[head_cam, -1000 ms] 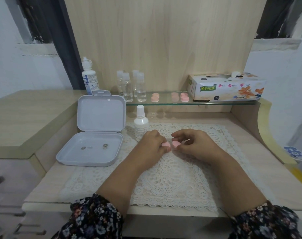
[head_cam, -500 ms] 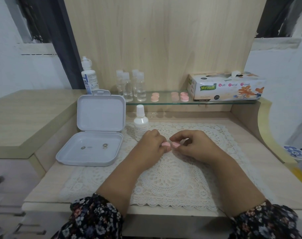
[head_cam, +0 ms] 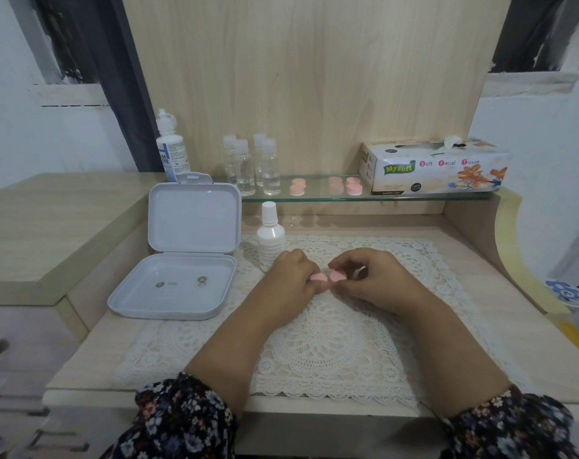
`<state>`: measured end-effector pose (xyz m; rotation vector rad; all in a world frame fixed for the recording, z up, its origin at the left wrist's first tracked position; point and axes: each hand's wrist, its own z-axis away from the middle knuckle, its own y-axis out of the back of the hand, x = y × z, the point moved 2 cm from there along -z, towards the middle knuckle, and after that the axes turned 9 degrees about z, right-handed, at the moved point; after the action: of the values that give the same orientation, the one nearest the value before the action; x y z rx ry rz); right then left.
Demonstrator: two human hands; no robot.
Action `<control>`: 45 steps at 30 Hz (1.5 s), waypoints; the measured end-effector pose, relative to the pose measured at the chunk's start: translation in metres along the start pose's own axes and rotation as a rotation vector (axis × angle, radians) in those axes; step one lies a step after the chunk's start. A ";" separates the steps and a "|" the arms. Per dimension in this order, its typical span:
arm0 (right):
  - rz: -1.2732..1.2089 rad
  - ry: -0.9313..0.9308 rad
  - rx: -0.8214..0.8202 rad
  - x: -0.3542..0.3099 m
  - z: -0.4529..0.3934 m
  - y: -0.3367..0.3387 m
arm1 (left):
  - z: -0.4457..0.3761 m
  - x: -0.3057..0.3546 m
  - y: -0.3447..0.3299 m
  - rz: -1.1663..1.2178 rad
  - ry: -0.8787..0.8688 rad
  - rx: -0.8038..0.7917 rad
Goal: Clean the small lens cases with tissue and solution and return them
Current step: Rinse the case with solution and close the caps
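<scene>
A small pink lens case (head_cam: pixel 327 277) with two round caps sits between my hands above the lace mat (head_cam: pixel 314 339). My left hand (head_cam: pixel 289 276) pinches its left cap and my right hand (head_cam: pixel 369 281) pinches its right cap, fingers curled. A small white solution bottle (head_cam: pixel 270 238) stands just behind my left hand. More pink lens cases (head_cam: pixel 297 187) (head_cam: pixel 353 186) lie on the glass shelf (head_cam: pixel 314 196). The tissue box (head_cam: pixel 433 167) stands at the shelf's right end.
An open white plastic box (head_cam: pixel 182 260) lies at the left, its lid upright. Several clear small bottles (head_cam: pixel 251 167) and a large solution bottle (head_cam: pixel 172 150) stand at the back left. A raised wooden counter (head_cam: pixel 43 223) flanks the left side.
Both hands stay at the case in the same spot. My right fingers have shifted slightly on the right cap.
</scene>
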<state>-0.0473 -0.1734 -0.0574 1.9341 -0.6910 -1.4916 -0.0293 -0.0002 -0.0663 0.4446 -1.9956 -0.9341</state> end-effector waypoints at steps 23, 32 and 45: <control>-0.060 -0.072 -0.009 -0.004 0.000 -0.004 | -0.002 -0.001 -0.001 -0.010 0.011 -0.001; 0.033 -0.046 0.029 -0.007 -0.001 -0.004 | -0.001 0.000 0.000 -0.030 -0.005 0.005; -0.103 -0.020 -0.085 0.001 -0.002 -0.005 | -0.001 0.001 -0.001 -0.004 -0.001 0.010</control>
<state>-0.0447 -0.1701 -0.0614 1.9183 -0.5344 -1.5784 -0.0287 -0.0015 -0.0658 0.4538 -2.0015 -0.9278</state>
